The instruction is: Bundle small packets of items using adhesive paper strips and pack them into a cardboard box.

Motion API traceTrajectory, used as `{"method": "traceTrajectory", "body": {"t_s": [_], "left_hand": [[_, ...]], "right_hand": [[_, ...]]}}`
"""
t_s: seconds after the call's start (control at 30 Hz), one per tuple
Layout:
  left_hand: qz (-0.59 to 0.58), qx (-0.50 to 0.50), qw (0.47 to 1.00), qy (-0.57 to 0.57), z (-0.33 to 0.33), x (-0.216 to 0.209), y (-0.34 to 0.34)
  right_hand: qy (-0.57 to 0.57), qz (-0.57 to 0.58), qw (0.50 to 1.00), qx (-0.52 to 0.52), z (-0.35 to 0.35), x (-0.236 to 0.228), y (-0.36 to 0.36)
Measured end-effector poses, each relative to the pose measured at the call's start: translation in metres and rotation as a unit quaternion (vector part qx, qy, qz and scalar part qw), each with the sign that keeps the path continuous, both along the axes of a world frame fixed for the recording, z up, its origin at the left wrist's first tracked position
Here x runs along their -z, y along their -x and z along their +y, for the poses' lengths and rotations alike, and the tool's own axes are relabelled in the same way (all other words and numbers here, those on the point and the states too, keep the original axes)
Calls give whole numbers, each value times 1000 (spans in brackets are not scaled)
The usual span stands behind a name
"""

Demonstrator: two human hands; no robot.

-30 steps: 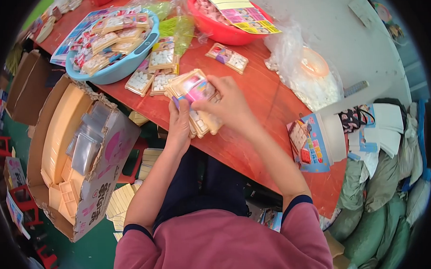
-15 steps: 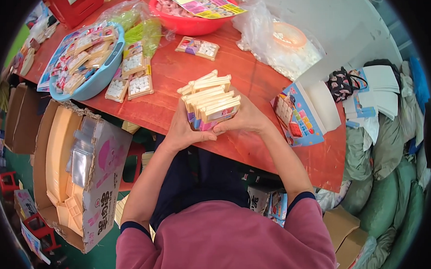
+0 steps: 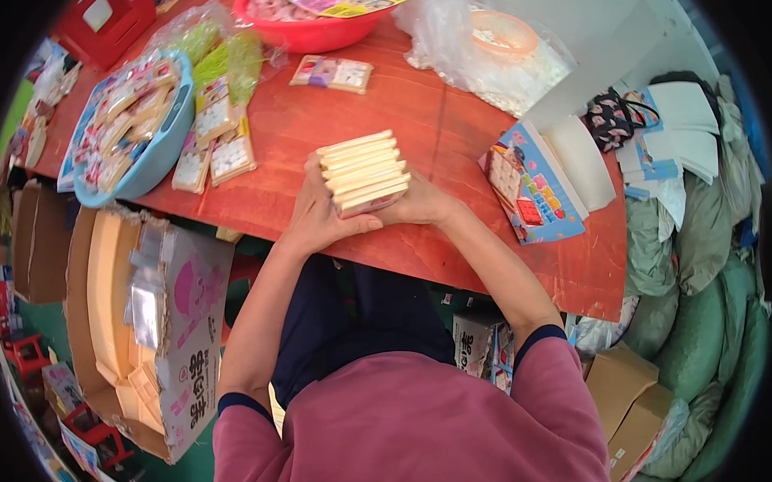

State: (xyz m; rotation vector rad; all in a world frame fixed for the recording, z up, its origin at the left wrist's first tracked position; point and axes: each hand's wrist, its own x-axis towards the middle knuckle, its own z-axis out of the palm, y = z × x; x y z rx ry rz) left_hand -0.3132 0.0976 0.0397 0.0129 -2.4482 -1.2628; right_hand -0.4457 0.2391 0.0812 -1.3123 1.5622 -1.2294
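A stack of thin cream-coloured plastic trays (image 3: 362, 170) stands on edge between my two hands, over the near edge of the red table (image 3: 435, 171). My left hand (image 3: 315, 214) is wrapped round its left side, with the thumb along the near face. From the right, my right hand (image 3: 418, 199) presses on the stack; its fingers are mostly hidden behind the trays. Beyond the stack lies a single filled tray (image 3: 332, 74) with white pieces and a purple band. Several similar packs (image 3: 230, 157) lie to the left.
At the left is a blue basket (image 3: 186, 103) full of packs; a red basin (image 3: 311, 35) stands behind. A clear bag of white pieces (image 3: 516, 75) lies at the back. To the right stands an open printed display box (image 3: 541, 184). A carton (image 3: 189, 333) of trays sits below left.
The uneven stack is now squared up, its edges lined up in neat rows. My hands have shifted slightly left and my view has moved a little.
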Motion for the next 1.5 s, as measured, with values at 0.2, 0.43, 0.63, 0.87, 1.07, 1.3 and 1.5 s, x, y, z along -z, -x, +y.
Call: {"method": "traceTrajectory", "body": {"t_s": [0.2,0.43,0.63,0.87,1.07,1.3,1.5], "left_hand": [[-46,1,983,-175,0,16,-11],[128,-4,907,-401,48,-48,48],[208,171,956,118,108,-104,113],[304,209,891,265,167,-78,164],[350,171,888,244,175,-73,155],[351,136,890,257,178,-69,149],[280,148,909,271,175,-98,135]], "right_hand": [[206,141,967,41,-11,32,-6],[156,-46,955,248,66,-59,-23],[282,-205,867,356,175,-158,30],[214,-154,813,518,233,-114,88],[181,-210,778,564,229,-57,72],[127,-317,782,521,221,-44,63],[118,-401,761,496,224,-28,65]]}}
